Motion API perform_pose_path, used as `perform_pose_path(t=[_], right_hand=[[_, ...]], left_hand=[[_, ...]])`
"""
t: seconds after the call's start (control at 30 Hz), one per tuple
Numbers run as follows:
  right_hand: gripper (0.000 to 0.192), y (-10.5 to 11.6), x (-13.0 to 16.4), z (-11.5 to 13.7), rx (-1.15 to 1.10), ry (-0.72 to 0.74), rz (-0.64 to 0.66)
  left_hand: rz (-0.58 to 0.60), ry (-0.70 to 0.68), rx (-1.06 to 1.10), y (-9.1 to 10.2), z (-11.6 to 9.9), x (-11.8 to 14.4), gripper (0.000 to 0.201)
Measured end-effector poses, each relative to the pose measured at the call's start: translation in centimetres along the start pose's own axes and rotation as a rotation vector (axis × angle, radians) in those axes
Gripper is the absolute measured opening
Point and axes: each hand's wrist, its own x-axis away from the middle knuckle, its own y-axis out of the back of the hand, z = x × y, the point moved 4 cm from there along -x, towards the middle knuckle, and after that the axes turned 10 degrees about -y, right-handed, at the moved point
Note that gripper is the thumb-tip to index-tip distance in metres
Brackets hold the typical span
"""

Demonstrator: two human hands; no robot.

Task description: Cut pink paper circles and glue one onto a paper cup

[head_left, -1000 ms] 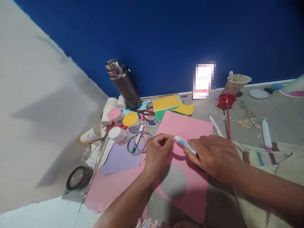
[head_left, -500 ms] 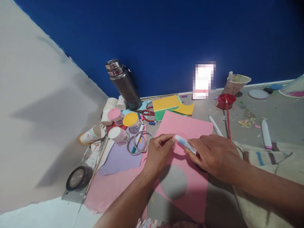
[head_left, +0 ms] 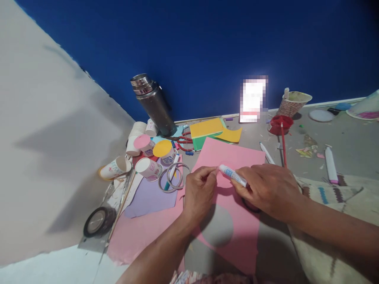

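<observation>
My right hand [head_left: 269, 191] grips a white glue tube [head_left: 232, 176] with blue print, its tip pointing left. That tip touches or nearly touches a pink paper circle [head_left: 224, 184], and my left hand [head_left: 203, 187] pinches the circle's left edge between thumb and fingers. Under both hands lies a pink sheet [head_left: 233, 152] with a round hole cut in its lower part. The circle blends into the sheet, so part of its outline is hard to make out. Something dark shows just below my right hand, mostly hidden.
Left of my hands are two grey rings [head_left: 171, 177], purple paper [head_left: 152, 199], several paper cups [head_left: 149, 169] and a tape roll [head_left: 99, 223]. A steel flask [head_left: 156, 110] leans by the blue wall. Red-handled pliers [head_left: 185, 142], a red pot [head_left: 280, 125] and a marker [head_left: 331, 165] lie beyond.
The glue tube and my right hand have shifted slightly right along the pink circle. My left hand keeps its pinch, its wrist turned a little.
</observation>
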Motion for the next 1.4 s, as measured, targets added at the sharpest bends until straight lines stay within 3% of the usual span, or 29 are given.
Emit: perform_pose_path(t=[0.23,0.33,0.6,0.8,1.07,1.27,1.4], right_hand=[[0.027,0.08,0.2,-0.12,-0.057,0.014,0.005],[0.025,0.33,0.09,0.21,-0.074,0.048,-0.014],[0.026,0.28,0.08,0.27,-0.059,0.034,-0.009],[0.032,-0.09,0.07,-0.39,-0.043,-0.042,0.04],[0.029,0.11,0.21,0.06,-0.067,0.007,0.029],[0.027,0.2,0.04,0.23,-0.052,0.037,-0.001],[0.03,-0.08,0.12,-0.14,-0.048,-0.028,0.02]], left_hand=[[0.006,0.091,0.208,0.01,-0.1,0.12,0.015],[0.039,0.134,0.287,-0.1,0.33,0.08,0.02],[0.079,-0.033,0.01,0.05,0.13,-0.11,0.025],[0.057,-0.143,-0.015,-0.41,-0.15,0.25,0.027],[0.07,0.011,0.043,-0.13,-0.11,0.08,0.025],[0.123,-0.018,0.058,-0.33,0.12,0.05,0.031],[0.078,-0.016,0.076,-0.41,0.26,0.31,0.03]])
